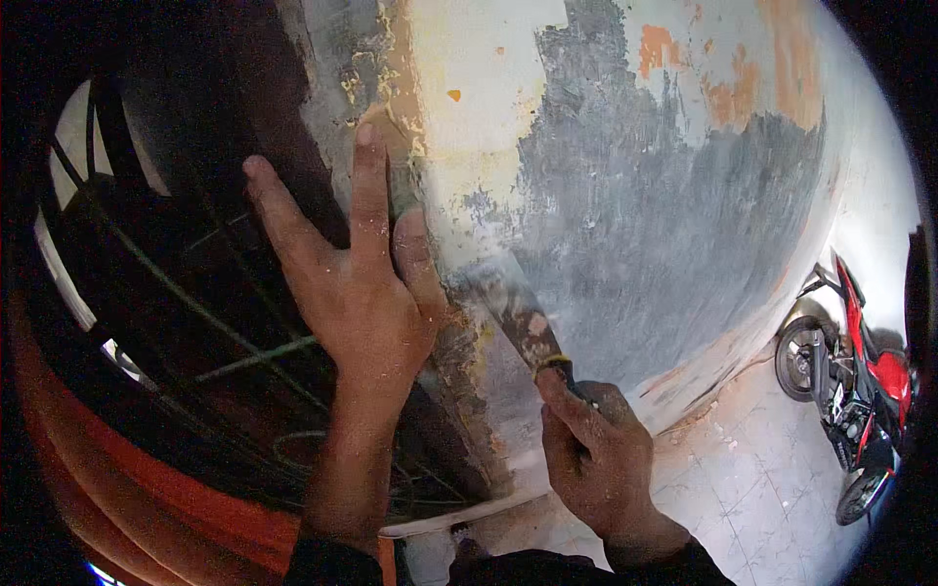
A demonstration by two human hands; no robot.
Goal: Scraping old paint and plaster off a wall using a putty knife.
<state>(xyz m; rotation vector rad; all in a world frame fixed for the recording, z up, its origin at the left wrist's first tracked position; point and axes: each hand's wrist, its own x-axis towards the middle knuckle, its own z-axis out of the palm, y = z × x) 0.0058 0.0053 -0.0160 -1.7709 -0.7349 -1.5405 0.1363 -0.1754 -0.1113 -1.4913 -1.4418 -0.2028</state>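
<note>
Right hand (598,454) grips scraper (525,320), blade at wall (625,215) near its edge (403,49); left hand (363,269) spread over that edge. Looks part-done: grey across lower area, pale and orange patches (738,88) left above.

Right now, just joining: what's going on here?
A person's right hand grips a scraper, its blade angled up to the patchy grey and pale wall near its edge. The left hand is spread open at that edge and holds no tool. Orange and cream patches show among the grey. A red and black motorcycle is off to the right, on the pale tiled floor.
</note>
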